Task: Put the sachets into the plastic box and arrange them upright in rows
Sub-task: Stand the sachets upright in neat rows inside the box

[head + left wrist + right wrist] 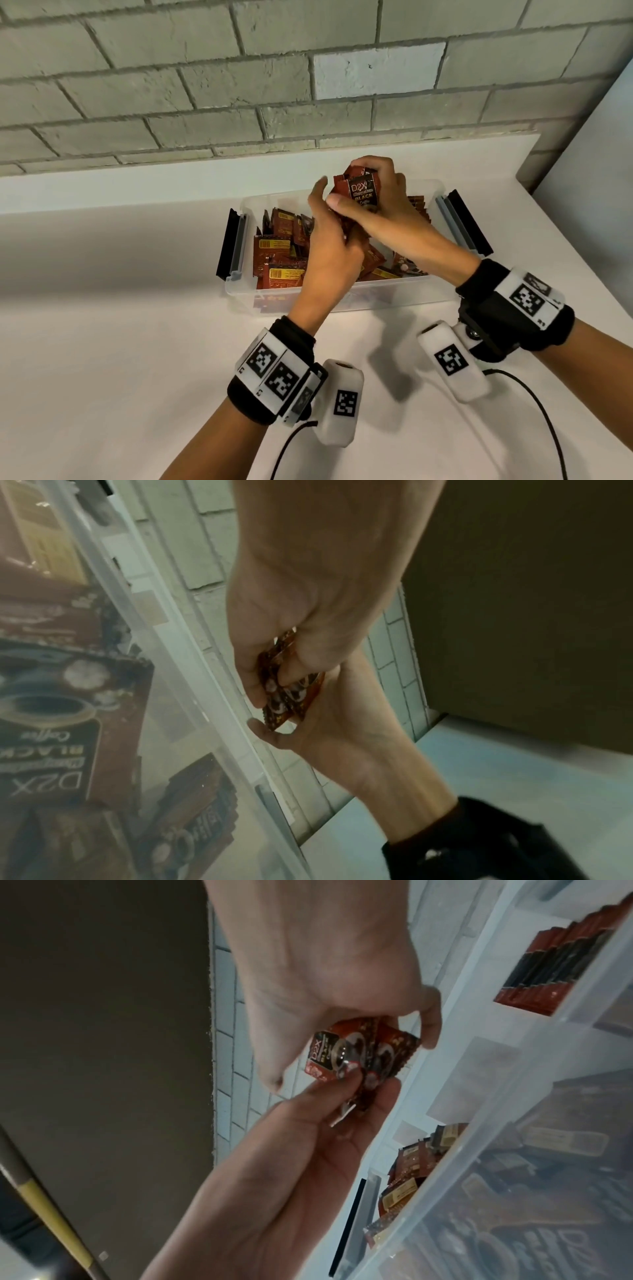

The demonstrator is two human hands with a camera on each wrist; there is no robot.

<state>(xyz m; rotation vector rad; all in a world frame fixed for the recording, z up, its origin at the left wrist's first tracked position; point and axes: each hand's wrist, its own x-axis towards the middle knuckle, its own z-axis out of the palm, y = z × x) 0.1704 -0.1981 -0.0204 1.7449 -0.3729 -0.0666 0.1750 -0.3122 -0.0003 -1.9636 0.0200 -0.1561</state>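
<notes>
A clear plastic box (394, 294) stands on the white counter. Red-brown coffee sachets (277, 253) lie loose and jumbled in its left and middle part. A few sachets (416, 205) stand upright in a row at its far right, and that upright row (561, 958) also shows in the right wrist view. Above the box my right hand (380, 192) grips a small bundle of sachets (361, 195) from the top. My left hand (330, 222) holds the same bundle (359, 1053) from below, fingers curled round its lower end (284, 691).
Grey-and-black latch flaps hang open at the box's left end (233, 246) and right end (462, 222). A grey brick wall (239, 85) rises behind the counter's raised back ledge. A white panel (599, 154) closes the right side. Cables (534, 404) trail from the wrist units.
</notes>
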